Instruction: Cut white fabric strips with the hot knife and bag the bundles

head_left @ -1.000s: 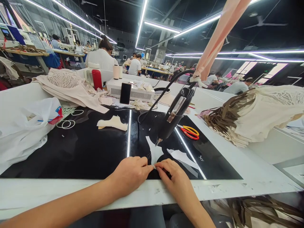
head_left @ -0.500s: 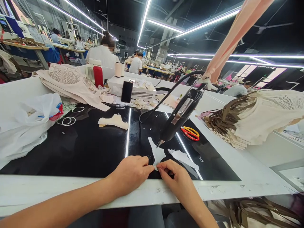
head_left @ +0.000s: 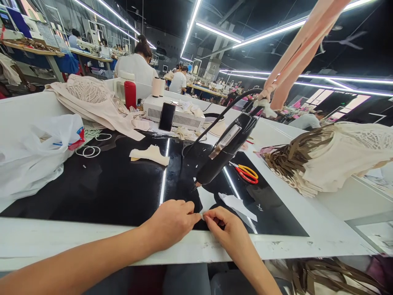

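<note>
My left hand (head_left: 172,223) is closed at the front edge of the black mat (head_left: 101,184), its fingertips on the near end of a small white piece (head_left: 206,199). Close beside it, my right hand (head_left: 225,225) pinches the same end between thumb and fingers. Above the piece hangs a black handheld tool (head_left: 225,149) on pink fabric strips (head_left: 302,57), its pointed tip just over the far end of the piece. Other white scraps (head_left: 238,205) lie right of my hands. A folded cream piece (head_left: 150,155) rests farther back on the mat.
Red and yellow scissors (head_left: 248,174) lie at the mat's right. A plastic bag (head_left: 37,151) and beige garments (head_left: 98,106) are at left. Behind stand a phone (head_left: 167,116), white box (head_left: 187,119) and red bottle (head_left: 129,95). A garment bundle (head_left: 331,159) is at right.
The hanging tool has swung left and its tip is now near the far end of the white piece. The view has shifted slightly. Both hands keep nearly the same pose.
</note>
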A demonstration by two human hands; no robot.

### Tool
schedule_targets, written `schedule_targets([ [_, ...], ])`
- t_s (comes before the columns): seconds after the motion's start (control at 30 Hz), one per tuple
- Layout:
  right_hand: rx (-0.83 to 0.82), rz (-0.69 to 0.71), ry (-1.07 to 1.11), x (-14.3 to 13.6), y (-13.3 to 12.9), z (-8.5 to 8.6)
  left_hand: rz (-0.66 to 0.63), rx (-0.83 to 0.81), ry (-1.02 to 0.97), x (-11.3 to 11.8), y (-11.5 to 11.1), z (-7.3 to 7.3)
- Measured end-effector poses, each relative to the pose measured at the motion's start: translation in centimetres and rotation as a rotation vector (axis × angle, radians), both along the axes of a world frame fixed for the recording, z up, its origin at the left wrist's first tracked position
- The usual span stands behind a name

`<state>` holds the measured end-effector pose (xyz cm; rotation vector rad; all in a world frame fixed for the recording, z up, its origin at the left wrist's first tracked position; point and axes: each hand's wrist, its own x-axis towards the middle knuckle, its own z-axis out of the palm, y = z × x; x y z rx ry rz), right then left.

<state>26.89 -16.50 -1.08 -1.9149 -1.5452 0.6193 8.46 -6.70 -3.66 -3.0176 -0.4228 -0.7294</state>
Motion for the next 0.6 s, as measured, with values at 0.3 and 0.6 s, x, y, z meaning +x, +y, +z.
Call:
schedule_targets([
  [0.3, 0.014, -0.067, 0.032, 0.0, 0.3, 0.2, 0.000, -0.032, 0.016, 0.0, 0.0, -0.1],
  [0.6, 0.070, -0.217, 0.117, 1.2, 1.3, 1.8, -0.004, -0.026, -0.022, 0.1, 0.0, -0.3],
])
